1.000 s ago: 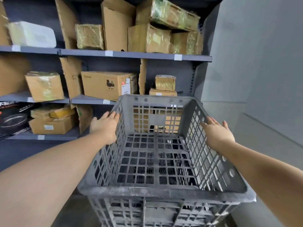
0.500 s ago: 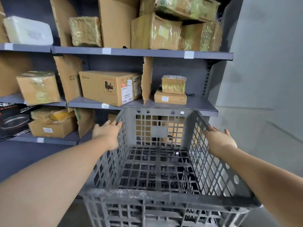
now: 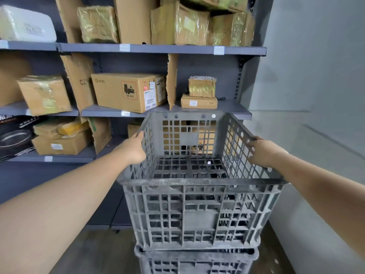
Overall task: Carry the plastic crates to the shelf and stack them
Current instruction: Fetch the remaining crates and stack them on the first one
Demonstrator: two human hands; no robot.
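The grey latticed plastic crate point(image 3: 197, 194) sits on top of a second grey plastic crate point(image 3: 197, 262), of which only the rim and upper wall show at the bottom of the view. The two stand on the floor point(image 3: 98, 252) just in front of the dark grey metal shelf unit point(image 3: 162, 48), near its right end. The upper crate looks empty: through its grid floor only dark gaps show, plus one small pale spot that I cannot identify. What the lower crate holds is hidden.

The left hand point(image 3: 132, 150) lies against the outside of the crate's left wall with its fingertips hooked at the rim. The right hand point(image 3: 262, 150) has its fingers curled over the right rim, gripping it.

The main risk, as I judge it, is seating. If the upper crate's base has not dropped squarely onto the rim below, letting go could leave it skewed, and it might slide or tip. Fingers hooked over the rims could also catch in the lattice.

Around it, the shelves carry brown cardboard boxes point(image 3: 128, 91), several wrapped in film, a white foam box point(image 3: 27, 26) at upper left, and a dark carton picturing a frying pan point(image 3: 13, 135) at lower left.
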